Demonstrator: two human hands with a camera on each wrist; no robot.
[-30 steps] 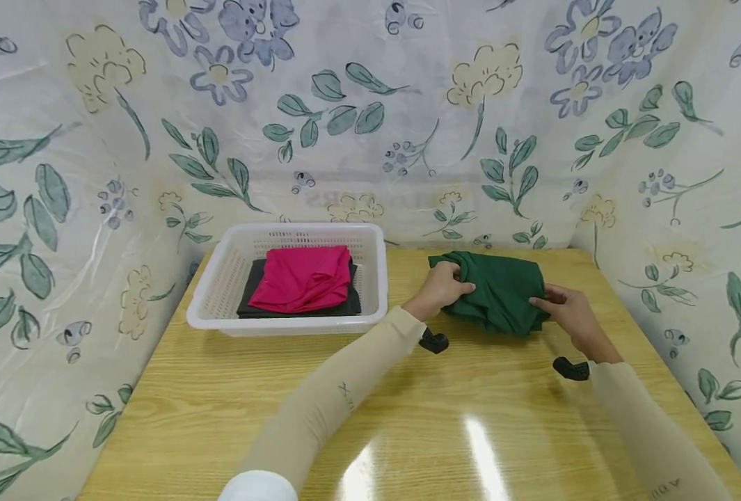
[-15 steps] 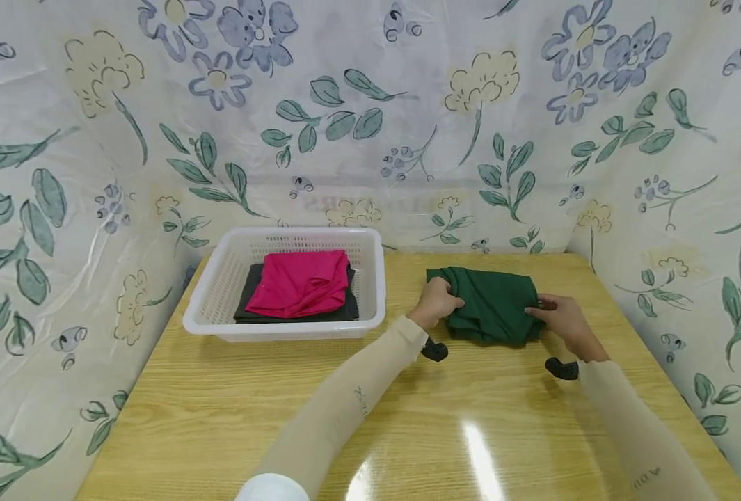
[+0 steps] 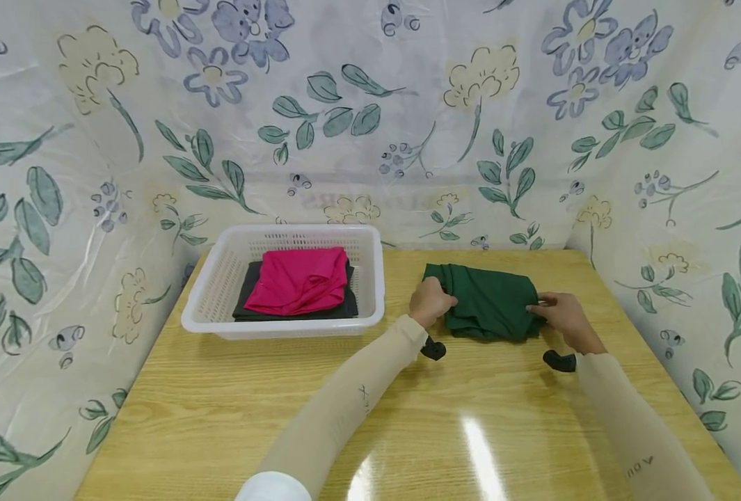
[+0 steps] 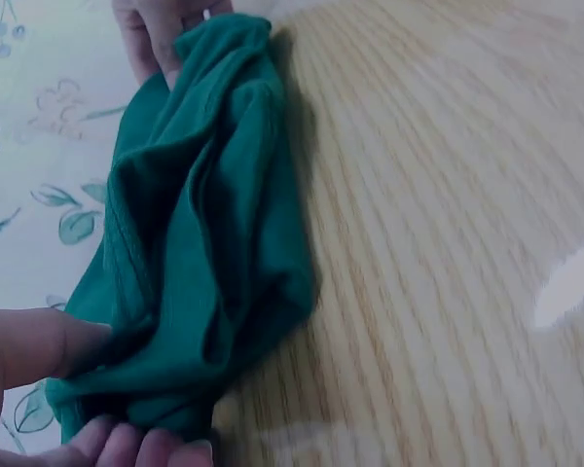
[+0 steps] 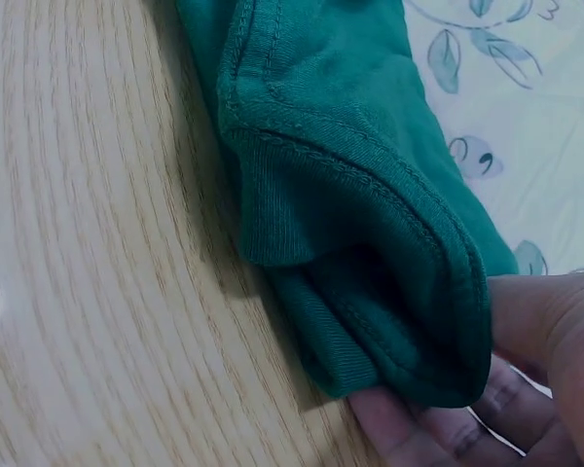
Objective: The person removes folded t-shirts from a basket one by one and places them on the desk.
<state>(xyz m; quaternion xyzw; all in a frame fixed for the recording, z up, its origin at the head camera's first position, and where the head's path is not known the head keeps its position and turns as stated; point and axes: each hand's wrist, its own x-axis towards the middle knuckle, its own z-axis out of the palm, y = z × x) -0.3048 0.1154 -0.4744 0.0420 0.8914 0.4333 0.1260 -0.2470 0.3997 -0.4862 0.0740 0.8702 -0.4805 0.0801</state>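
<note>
A folded green shirt (image 3: 495, 300) lies on the right part of the wooden table, in the head view. My left hand (image 3: 430, 303) pinches its left end; the left wrist view shows the thumb (image 4: 49, 342) over the cloth and the other fingers curled below it. At the opposite end, my right hand (image 3: 566, 321) grips the folded edge between thumb and fingers. Stitched seams and a ribbed band on the shirt (image 5: 350, 185) show up close in the right wrist view, where the layers gape slightly at the corner.
Left of the shirt stands a white perforated plastic basket (image 3: 220, 326). In it a folded pink cloth (image 3: 298, 278) lies on a dark grey one (image 3: 351, 306). A floral sheet (image 3: 370, 153) hangs behind and beside the table (image 3: 232, 417).
Both hands have lowered the green shirt slightly toward me, and it now lies flatter and straighter on the table. Over the last half second little has moved.
</note>
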